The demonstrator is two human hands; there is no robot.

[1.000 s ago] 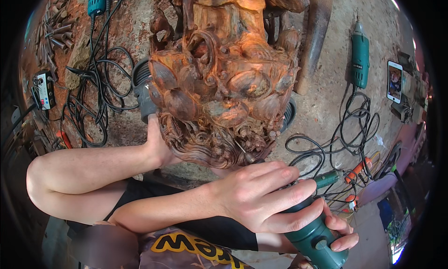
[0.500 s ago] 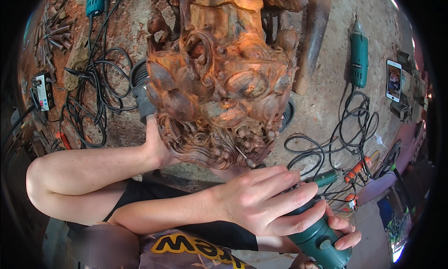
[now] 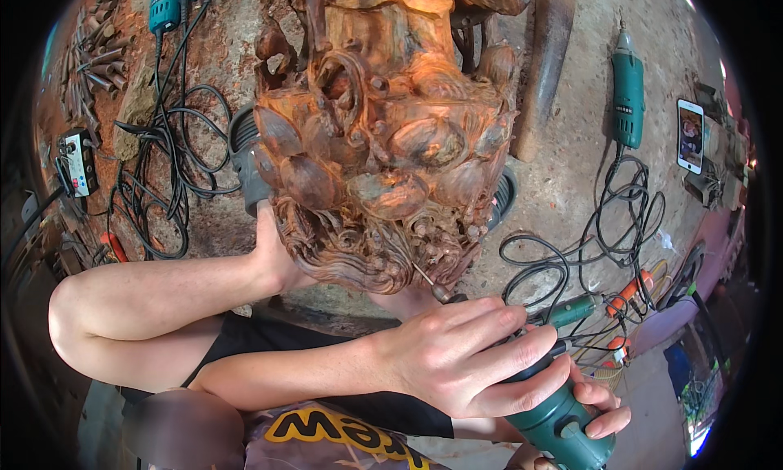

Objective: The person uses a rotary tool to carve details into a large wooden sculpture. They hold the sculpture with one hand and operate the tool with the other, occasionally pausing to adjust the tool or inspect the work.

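A green electric die grinder [image 3: 563,432] lies slantwise in both my hands at the lower right. My left hand [image 3: 469,357] reaches across from the left, its fingers closed over the tool's front part. Curled round the thicker body from the far side are the fingers of my right hand [image 3: 602,406]; its palm is hidden. The thin burr bit [image 3: 423,274] points up and left, its tip at the lower edge of a reddish-brown wood carving [image 3: 391,144]. Rounded bosses, curls and wavy grooves cover the carving. Whether the tip touches the wood I cannot tell.
A second green grinder [image 3: 627,95] and a phone [image 3: 690,134] lie on the right. Tangled black cords [image 3: 628,201] run beside them. Wooden pieces [image 3: 102,58], a teal power tool [image 3: 165,9] and a control box [image 3: 78,164] are on the left. My sandalled foot [image 3: 251,156] flanks the carving.
The burr tip has shifted very slightly at the carving's lower edge. Both hands keep their hold on the grinder, and the view has moved a little.
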